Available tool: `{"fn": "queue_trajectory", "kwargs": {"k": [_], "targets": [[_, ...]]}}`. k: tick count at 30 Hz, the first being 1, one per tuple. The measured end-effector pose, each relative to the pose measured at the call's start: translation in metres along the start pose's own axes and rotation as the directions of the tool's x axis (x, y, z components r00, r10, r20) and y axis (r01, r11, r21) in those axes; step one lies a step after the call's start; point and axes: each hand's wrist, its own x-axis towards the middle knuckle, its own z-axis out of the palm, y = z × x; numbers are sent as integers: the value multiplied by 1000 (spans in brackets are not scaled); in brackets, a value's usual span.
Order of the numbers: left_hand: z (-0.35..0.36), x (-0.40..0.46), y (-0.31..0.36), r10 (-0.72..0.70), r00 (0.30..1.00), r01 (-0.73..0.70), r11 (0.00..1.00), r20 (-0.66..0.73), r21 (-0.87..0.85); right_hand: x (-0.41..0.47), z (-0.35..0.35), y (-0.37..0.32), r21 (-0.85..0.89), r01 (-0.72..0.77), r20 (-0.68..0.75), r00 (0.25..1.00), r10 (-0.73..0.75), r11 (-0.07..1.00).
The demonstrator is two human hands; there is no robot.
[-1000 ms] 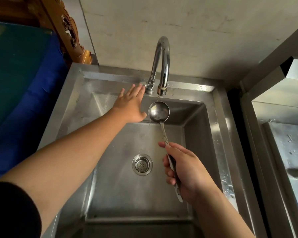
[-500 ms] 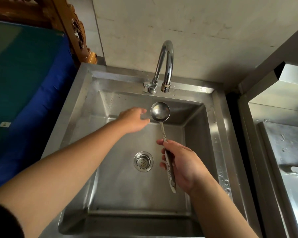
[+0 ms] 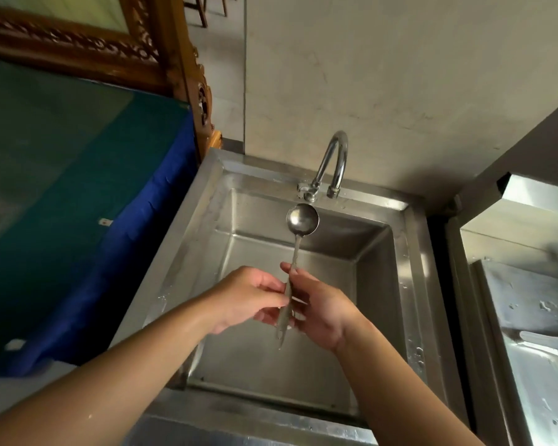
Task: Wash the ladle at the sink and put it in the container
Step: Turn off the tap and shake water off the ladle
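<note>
A steel ladle (image 3: 302, 220) is held over the steel sink (image 3: 413, 284), its bowl just below and in front of the curved tap (image 3: 334, 162). No water runs from the tap. My right hand (image 3: 319, 312) grips the ladle's handle from the right. My left hand (image 3: 250, 296) meets it from the left, its fingers pinching the same handle. The handle's tip sticks out below both hands. My hands hide the sink's drain. Which thing is the container, I cannot tell.
A blue and green covered surface (image 3: 78, 204) lies to the left of the sink, with a carved wooden frame (image 3: 161, 53) behind it. A wet steel unit (image 3: 529, 317) stands to the right, across a dark gap. The wall rises right behind the tap.
My left hand has come back from the tap's knob to the ladle's handle and closed on it. The view has tilted up and the ladle's bowl has stayed under the tap.
</note>
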Motion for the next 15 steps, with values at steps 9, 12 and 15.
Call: {"fn": "queue_trajectory", "kwargs": {"k": [9, 12, 15], "targets": [[-24, -65, 51, 104, 969, 26, 862, -226, 506, -41, -19, -55, -433, 330, -222, 862, -455, 839], [-27, -81, 74, 257, 937, 9, 656, -235, 755, -65, -26, -87, -667, 427, -159, 719, -677, 611], [-23, -95, 97, 396, 886, 52, 429, -240, 902, -94, -24, -113, -735, 503, -78, 602, -795, 454]]}}
